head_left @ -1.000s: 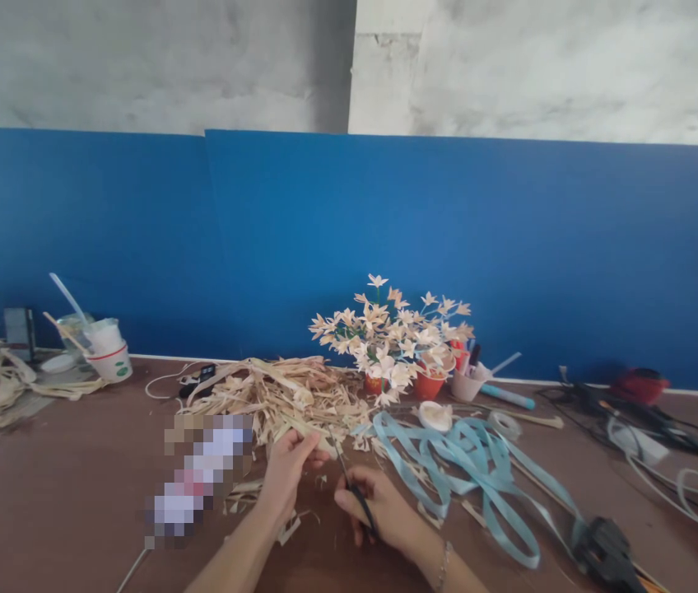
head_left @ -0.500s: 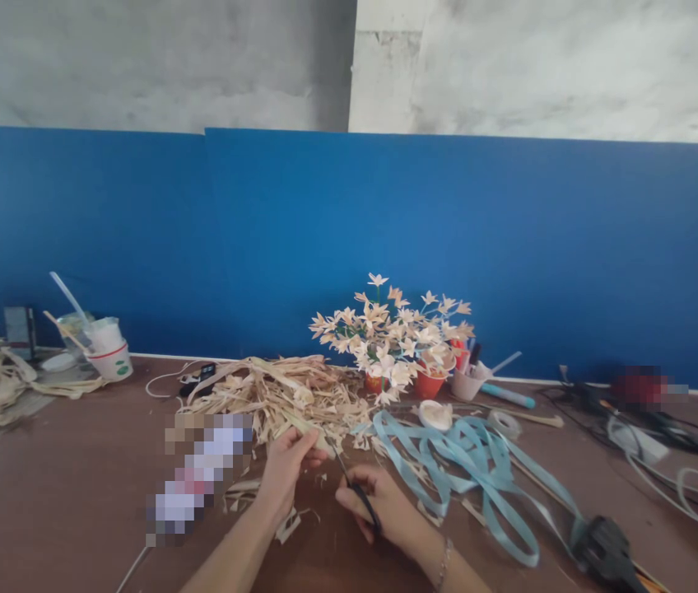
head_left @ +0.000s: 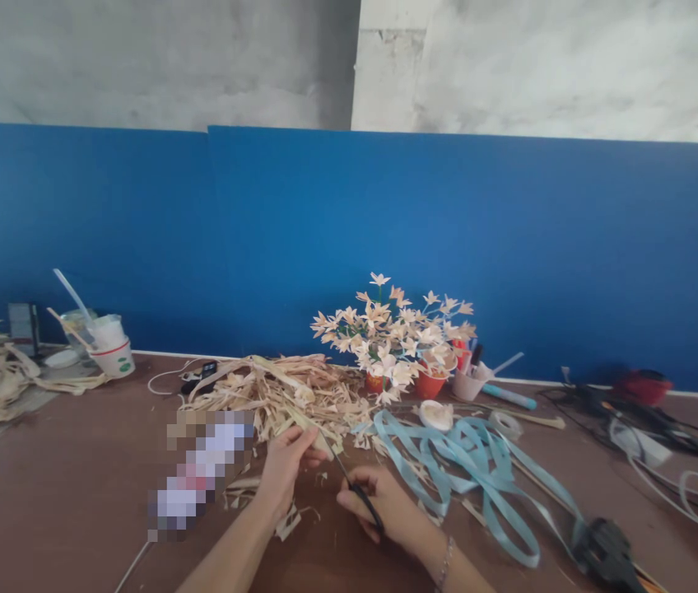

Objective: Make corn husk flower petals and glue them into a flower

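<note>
My right hand (head_left: pixel 374 504) grips a pair of scissors (head_left: pixel 364 499) by its black handles, fingers curled round them. The thin blades point up and left toward my left hand (head_left: pixel 291 459). That hand pinches a pale strip of dried husk (head_left: pixel 319 436), and the blade tips lie at the strip's right side. Whether the blades are cutting into it is too small to tell. Just beyond my hands spreads a heap of dried husks (head_left: pixel 262 387). Small husk scraps (head_left: pixel 288 524) lie on the table below my left hand.
Husk flowers (head_left: pixel 395 329) in red pots stand behind the heap. Light blue ribbon (head_left: pixel 478 461) lies tangled at right, near a black tool (head_left: pixel 605 548) and white cables (head_left: pixel 688 502). A blurred-out object (head_left: pixel 201 473) lies left of my hands; a white cup (head_left: pixel 114 360) stands farther left.
The view shifts very slightly. Both hands stay nearly in place, with the scissors' blades still at the husk strip, which looks slightly turned.
</note>
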A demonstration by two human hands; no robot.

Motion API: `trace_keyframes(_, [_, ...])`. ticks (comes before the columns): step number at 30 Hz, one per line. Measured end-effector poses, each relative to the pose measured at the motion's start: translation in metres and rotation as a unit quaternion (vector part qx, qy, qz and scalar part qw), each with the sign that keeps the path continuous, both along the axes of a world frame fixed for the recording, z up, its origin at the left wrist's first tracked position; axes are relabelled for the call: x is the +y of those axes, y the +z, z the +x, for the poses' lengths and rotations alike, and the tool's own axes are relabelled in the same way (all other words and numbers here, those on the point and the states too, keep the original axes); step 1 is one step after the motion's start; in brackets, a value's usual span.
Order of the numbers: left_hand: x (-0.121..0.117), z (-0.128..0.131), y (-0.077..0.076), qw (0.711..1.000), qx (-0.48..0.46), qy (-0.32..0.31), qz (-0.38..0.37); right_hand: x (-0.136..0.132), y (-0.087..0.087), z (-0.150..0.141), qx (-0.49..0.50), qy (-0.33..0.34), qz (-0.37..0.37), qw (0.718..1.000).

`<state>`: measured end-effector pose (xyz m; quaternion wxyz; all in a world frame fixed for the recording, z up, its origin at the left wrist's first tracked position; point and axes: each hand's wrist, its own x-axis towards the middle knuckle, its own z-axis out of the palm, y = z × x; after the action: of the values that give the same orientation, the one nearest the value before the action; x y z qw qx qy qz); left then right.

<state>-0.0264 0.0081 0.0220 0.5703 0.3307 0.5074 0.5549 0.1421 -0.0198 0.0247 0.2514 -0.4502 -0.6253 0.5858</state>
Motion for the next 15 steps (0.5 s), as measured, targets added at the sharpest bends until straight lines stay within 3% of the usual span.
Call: trace_keyframes(15, [-0.0002,-0.0072,0.0066,0.998,-0.024,-0.051,-0.034,0.0030,-0.0034,0.0093,-0.025,0.048,0.002,0.999])
